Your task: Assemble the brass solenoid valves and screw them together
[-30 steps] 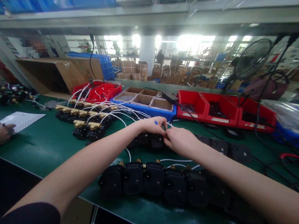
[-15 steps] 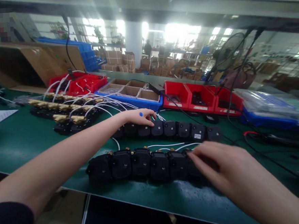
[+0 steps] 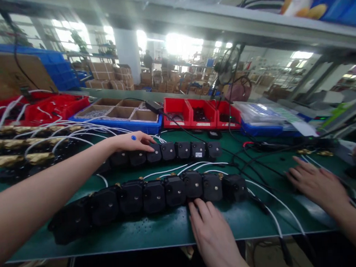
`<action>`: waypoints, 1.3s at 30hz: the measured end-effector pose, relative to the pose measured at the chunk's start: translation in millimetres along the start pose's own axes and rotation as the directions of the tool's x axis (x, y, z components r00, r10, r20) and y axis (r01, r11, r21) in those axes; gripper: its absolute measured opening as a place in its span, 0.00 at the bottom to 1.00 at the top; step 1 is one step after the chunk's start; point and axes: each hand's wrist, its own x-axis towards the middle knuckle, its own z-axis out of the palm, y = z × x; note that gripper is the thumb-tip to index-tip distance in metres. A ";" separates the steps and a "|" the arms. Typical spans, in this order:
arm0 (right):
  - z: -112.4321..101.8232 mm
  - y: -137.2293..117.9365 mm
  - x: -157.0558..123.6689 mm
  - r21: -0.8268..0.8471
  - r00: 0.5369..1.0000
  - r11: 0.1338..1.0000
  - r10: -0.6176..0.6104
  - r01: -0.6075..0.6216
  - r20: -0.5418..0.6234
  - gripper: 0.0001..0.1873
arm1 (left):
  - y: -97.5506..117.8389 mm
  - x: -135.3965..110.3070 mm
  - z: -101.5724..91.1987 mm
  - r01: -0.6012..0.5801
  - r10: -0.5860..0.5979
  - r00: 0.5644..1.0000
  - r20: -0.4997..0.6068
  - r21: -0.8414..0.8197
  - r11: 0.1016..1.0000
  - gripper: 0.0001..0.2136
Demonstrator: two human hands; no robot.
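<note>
Two rows of black box-shaped units lie on the green table mat (image 3: 160,232). My left hand (image 3: 132,141) reaches across from the left, fingers stretched flat on the back row (image 3: 185,150); it bears a blue dot. My right hand (image 3: 209,229) comes up from the near edge, fingers spread and flat on the mat, fingertips touching the front row (image 3: 146,196) near its right end. Neither hand holds anything. White wires (image 3: 180,168) run between the rows.
Brass-tipped units with white leads (image 3: 17,144) lie at the left. A blue tray of cardboard compartments (image 3: 119,123) and red bins (image 3: 201,113) stand behind. Black cables (image 3: 259,160) cross the right side, where another person's hand (image 3: 318,184) rests on the mat.
My right hand left the back row, where it met my left, and drew back to the front row's near side. My left hand stayed on the back row. The view swung right.
</note>
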 end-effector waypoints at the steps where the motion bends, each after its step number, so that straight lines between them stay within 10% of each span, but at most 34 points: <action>1: 0.2 -0.7 0.1 0.001 1.000 1.000 0.005 -0.005 0.010 0.20 | 1.2 -0.5 -0.3 0.017 -0.017 1.000 -0.007 0.000 1.000 0.33; 17: -6.6 4.4 18.2 0.439 0.978 0.891 -0.178 0.114 0.107 0.13 | -3.3 -3.0 6.1 -0.018 0.020 1.000 0.011 -0.087 0.996 0.30; 25: -53.8 45.0 113.3 0.696 0.982 0.716 -0.164 0.056 0.090 0.08 | -1.9 0.9 5.5 -0.036 0.040 0.997 0.067 -0.064 0.997 0.36; 39: 31.7 45.0 199.5 0.344 0.907 0.939 -0.162 0.020 0.389 0.08 | 10.8 25.5 15.9 -0.283 0.292 0.956 0.044 -0.139 0.949 0.26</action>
